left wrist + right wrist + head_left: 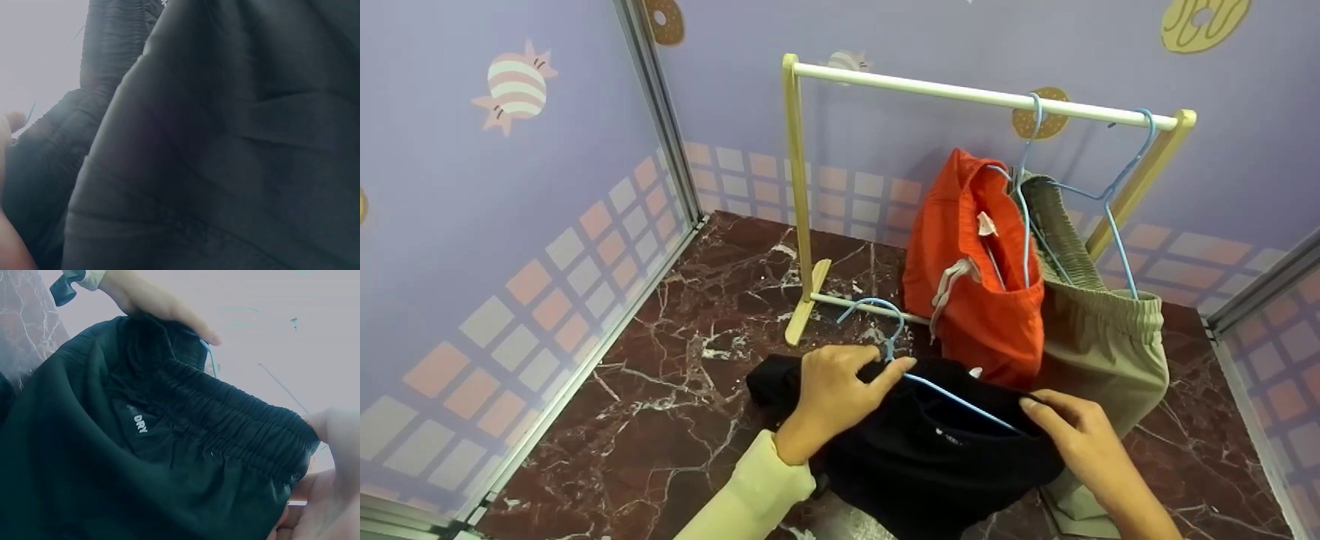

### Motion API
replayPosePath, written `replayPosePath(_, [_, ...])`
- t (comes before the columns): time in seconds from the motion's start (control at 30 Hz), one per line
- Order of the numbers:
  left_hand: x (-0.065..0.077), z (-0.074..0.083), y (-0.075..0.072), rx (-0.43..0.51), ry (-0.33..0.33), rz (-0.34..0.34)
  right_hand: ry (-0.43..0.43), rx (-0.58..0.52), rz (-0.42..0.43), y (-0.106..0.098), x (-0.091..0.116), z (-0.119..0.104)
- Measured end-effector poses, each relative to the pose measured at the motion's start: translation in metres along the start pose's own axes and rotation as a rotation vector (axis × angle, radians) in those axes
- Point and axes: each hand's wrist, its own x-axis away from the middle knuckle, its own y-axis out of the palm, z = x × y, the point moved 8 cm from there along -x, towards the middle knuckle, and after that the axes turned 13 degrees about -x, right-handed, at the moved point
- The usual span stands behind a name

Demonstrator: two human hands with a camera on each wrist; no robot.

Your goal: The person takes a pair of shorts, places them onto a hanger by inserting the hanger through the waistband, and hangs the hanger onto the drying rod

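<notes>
Black pants (pixel 930 472) with a gathered elastic waistband (pixel 236 410) and small white print hang between both hands, low in front of the rack. A blue hanger (pixel 960 401) lies inside the waist opening, its hook standing up above the fabric. Close beside the hook, my left hand (pixel 840 390) grips the waistband, thumb pointing right. At the opposite end of the waistband, my right hand (pixel 1076 431) pinches the edge between thumb and fingers. Dark cloth (pixel 225 140) fills most of the left wrist view. How the lower part of the pants falls is not visible.
A wooden rack (pixel 796 180) with a white rail (pixel 915 88) stands behind. From its right half hang orange pants (pixel 997 322) and khaki pants (pixel 1110 352) on blue hangers. Patterned walls (pixel 525 225) enclose a dark red marbled floor (pixel 660 420).
</notes>
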Motion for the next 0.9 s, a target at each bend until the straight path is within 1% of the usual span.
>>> replayPosePath(0.23, [0.002, 0.004, 0.004, 0.021, 0.007, -0.02, -0.003, -0.045, 0.005, 0.011, -0.003, -0.004])
replayPosePath(0.3, [0.002, 0.005, 0.005, 0.027, 0.005, -0.028, 0.014, -0.05, -0.005, 0.014, -0.004, -0.003])
replayPosePath(0.4, [0.003, 0.004, 0.006, 0.039, -0.004, -0.029, 0.012, -0.051, -0.03, 0.019, -0.005, -0.001])
replayPosePath(0.47, [0.003, 0.002, 0.006, 0.047, -0.012, -0.026, -0.016, -0.044, -0.05, 0.021, -0.005, 0.0])
replayPosePath(0.67, [0.002, -0.004, 0.005, 0.065, -0.037, -0.027, -0.178, -0.028, -0.078, 0.023, -0.001, -0.002])
replayPosePath(0.77, [0.001, -0.008, 0.005, 0.07, -0.054, -0.031, -0.245, -0.05, -0.073, 0.021, 0.002, -0.002])
replayPosePath(0.83, [0.0, -0.011, 0.005, 0.07, -0.069, -0.034, -0.292, -0.086, -0.091, 0.02, 0.004, -0.001])
replayPosePath(0.9, [0.0, -0.014, 0.005, 0.072, -0.084, -0.038, -0.335, -0.107, -0.127, 0.019, 0.007, 0.0])
